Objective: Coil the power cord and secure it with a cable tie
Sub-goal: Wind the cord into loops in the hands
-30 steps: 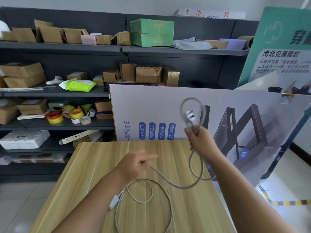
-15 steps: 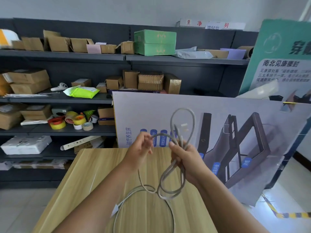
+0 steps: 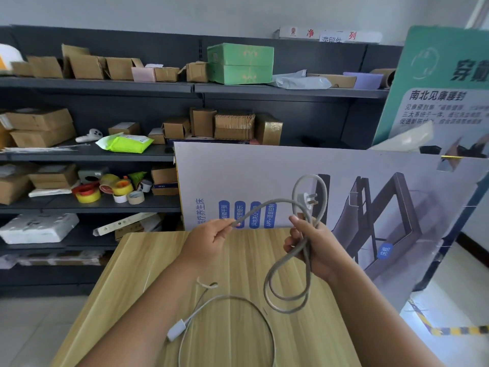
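A grey power cord (image 3: pixel 267 205) runs between both hands above a wooden table (image 3: pixel 148 263). My right hand (image 3: pixel 315 247) grips a bundle of its loops: one loop rises above the fist with the white plug (image 3: pixel 307 199) inside it, two hang below toward the table. My left hand (image 3: pixel 211 234) pinches the cord a short way to the left, at about the same height. The rest of the cord (image 3: pixel 238 299) lies in a wide arc on the table, with a white inline box (image 3: pixel 176 330) near my left forearm. A thin pale tie-like strip (image 3: pixel 206 284) lies beside it.
A printed display board (image 3: pixel 264 176) stands against the table's far edge, and a green poster (image 3: pixel 447 83) leans behind it at right. Dark shelves (image 3: pixel 100 154) with cardboard boxes and tape rolls (image 3: pixel 105 189) fill the left and back. Tiled floor lies on both sides.
My left hand rose from the table to the cord and now draws a stretch out to the left. My right hand moved lower and holds more loops than before.
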The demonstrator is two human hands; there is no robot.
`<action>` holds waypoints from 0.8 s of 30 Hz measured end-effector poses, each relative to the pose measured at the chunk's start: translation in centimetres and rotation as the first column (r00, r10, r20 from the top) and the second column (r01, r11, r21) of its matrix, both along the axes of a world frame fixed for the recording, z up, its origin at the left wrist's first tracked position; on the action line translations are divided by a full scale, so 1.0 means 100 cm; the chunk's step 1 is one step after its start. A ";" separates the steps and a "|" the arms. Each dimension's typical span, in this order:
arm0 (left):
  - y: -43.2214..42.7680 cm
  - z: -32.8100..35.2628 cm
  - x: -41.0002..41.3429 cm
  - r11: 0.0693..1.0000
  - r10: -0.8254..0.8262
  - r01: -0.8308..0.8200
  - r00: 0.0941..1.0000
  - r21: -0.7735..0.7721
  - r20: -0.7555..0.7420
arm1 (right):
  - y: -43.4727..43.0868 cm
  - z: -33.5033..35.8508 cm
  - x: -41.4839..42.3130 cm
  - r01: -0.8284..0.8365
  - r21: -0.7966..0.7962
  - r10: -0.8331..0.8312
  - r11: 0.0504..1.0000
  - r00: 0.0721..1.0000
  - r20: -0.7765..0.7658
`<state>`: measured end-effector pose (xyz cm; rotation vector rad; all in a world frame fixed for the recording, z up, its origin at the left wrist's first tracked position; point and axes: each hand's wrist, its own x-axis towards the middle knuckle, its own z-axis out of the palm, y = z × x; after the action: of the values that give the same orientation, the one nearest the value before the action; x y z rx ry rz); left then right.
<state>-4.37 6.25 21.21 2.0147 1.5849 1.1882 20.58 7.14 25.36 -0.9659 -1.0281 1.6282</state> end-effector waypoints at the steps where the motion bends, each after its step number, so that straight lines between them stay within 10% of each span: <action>1: 0.002 -0.003 -0.008 1.000 0.014 -0.014 0.999 -0.013 -0.039 | 0.000 -0.001 0.004 -0.011 -0.007 0.011 1.000 1.000 0.001; 11: -0.006 0.000 -0.005 0.999 -0.021 0.011 0.962 -0.039 -0.273 | -0.006 0.000 0.001 -0.113 -0.061 0.104 0.992 0.986 -0.133; 24: -0.011 0.043 0.027 0.957 0.263 -0.257 0.964 0.136 -0.026 | -0.024 -0.017 -0.023 -0.178 0.093 0.150 0.980 0.957 0.249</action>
<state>-1.70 5.18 25.54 1.9667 1.8859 1.3843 18.28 4.77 23.63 -1.0407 -1.3844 1.5919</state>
